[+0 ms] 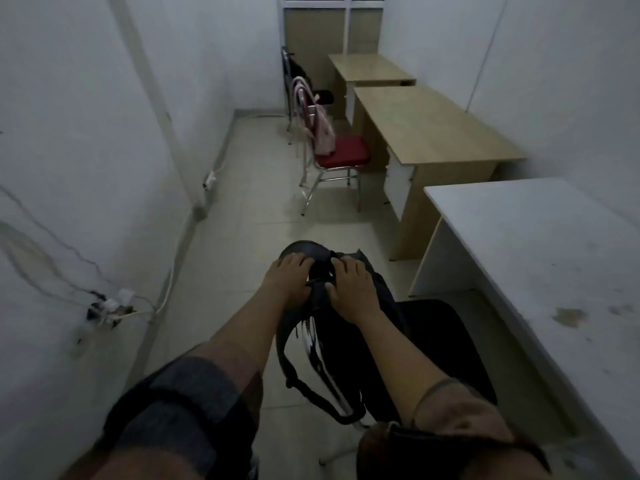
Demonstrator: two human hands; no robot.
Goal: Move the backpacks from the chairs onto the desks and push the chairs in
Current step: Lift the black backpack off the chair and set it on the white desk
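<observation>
A black backpack (349,344) hangs on the back of the nearest black chair (446,341), just below me. My left hand (289,273) grips the backpack's top at the chair back, and my right hand (349,285) grips its top beside it. A white desk (540,244) stands to the right of this chair. Farther on, a pink backpack (320,133) rests on a red-seated chair (341,152) pulled out from a wooden desk (426,123). At the far end a dark chair (294,77) holds a dark bag (322,95) beside another wooden desk (367,67).
White walls close in on both sides of a narrow tiled aisle (249,202). Cables and a socket (114,306) hang on the left wall, low down. A cabinet (332,29) stands against the far wall.
</observation>
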